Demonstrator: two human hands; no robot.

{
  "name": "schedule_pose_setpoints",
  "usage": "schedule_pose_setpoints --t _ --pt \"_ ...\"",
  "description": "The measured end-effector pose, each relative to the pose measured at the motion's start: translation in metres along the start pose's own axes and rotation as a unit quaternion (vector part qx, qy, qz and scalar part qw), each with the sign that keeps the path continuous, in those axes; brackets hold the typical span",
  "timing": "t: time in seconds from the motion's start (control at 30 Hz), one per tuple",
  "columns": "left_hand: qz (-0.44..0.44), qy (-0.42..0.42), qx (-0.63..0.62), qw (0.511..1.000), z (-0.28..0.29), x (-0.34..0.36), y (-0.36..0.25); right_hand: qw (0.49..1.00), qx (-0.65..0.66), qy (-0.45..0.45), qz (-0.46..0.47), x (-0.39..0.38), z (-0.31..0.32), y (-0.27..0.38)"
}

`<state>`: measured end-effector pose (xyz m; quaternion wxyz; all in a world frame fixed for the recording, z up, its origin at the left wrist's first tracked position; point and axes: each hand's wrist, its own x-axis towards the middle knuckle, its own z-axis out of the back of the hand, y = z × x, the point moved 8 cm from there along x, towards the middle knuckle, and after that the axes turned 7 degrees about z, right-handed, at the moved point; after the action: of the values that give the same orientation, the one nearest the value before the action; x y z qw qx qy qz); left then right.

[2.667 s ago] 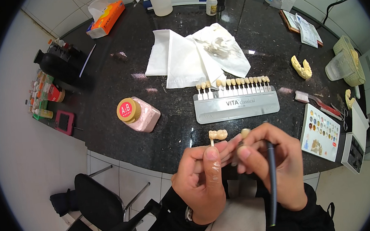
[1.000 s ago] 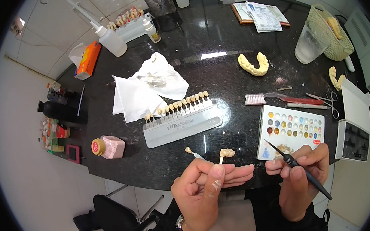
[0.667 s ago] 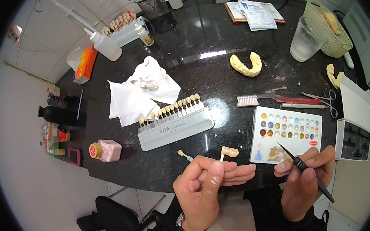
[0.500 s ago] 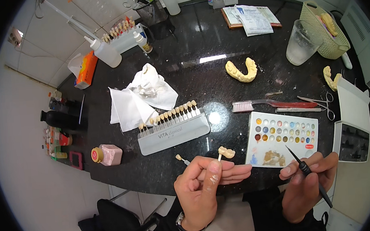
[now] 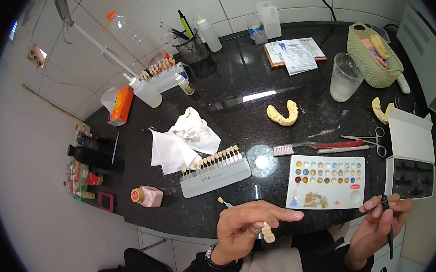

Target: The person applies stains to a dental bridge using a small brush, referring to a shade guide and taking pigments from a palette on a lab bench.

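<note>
My left hand is closed around a small cream tooth piece on a thin stick, held just below the front edge of the black counter, index finger stretched to the right. My right hand grips a thin black brush, its handle pointing down, beside the white colour palette. A grey shade guide with a row of tooth tabs lies just beyond my left hand. One loose tab lies near the counter's edge.
On the counter are crumpled white tissues, a yellow dental cast, a red-handled brush, scissors, a plastic cup, a woven basket, a pink jar, bottles and an open white box.
My head has tilted so the counter now fills more of the view. Both hands dropped below the counter edge; the tooth piece now points down, and the brush drew away from the palette.
</note>
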<state>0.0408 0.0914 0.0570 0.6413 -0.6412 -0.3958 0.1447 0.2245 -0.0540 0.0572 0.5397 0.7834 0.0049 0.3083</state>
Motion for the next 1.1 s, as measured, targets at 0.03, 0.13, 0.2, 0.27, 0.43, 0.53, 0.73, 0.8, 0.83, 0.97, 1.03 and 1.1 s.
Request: schedule_pose_setpoints --t 0.03,0.13,0.2,0.27,0.43,0.53,0.73,0.8,0.83,0.97,1.03,1.1 --pt "0.001 0.010 0.006 1.000 -0.001 0.001 -0.001 1.000 -0.001 0.001 0.002 0.000 0.001 0.001" --pt "0.003 0.033 0.021 0.999 -0.005 0.003 -0.002 1.000 0.002 0.002 0.007 0.002 0.004 0.003" --pt "0.004 0.038 0.023 0.999 -0.006 0.000 -0.001 1.000 0.007 0.002 0.003 0.000 0.006 0.003" --pt "-0.001 0.043 0.018 0.999 -0.009 -0.001 -0.001 1.000 0.004 0.007 -0.012 -0.002 0.009 0.002" --pt "0.029 0.019 0.007 0.999 -0.003 -0.016 0.012 0.993 0.032 0.068 -0.086 -0.014 -0.011 -0.002" --pt "0.049 -0.060 -0.009 0.997 0.008 -0.031 0.020 0.987 0.061 0.106 -0.108 -0.025 -0.043 -0.002" --pt "0.016 -0.166 -0.065 0.984 0.022 -0.036 0.019 0.957 0.136 0.237 -0.099 -0.047 -0.091 0.009" --pt "0.025 -0.181 -0.076 0.980 0.026 -0.039 0.018 0.953 0.150 0.249 -0.082 -0.055 -0.100 0.010" --pt "0.031 -0.195 -0.088 0.976 0.029 -0.040 0.020 0.950 0.173 0.248 -0.075 -0.057 -0.104 0.009" --pt "0.029 -0.234 -0.115 0.965 0.038 -0.048 0.027 0.951 0.162 0.251 -0.079 -0.062 -0.108 0.006" --pt "0.018 -0.252 -0.115 0.961 0.040 -0.050 0.027 0.946 0.146 0.285 -0.050 -0.067 -0.109 0.006" --pt "0.012 -0.272 -0.113 0.956 0.040 -0.048 0.024 0.940 0.138 0.313 0.002 -0.068 -0.113 0.009"
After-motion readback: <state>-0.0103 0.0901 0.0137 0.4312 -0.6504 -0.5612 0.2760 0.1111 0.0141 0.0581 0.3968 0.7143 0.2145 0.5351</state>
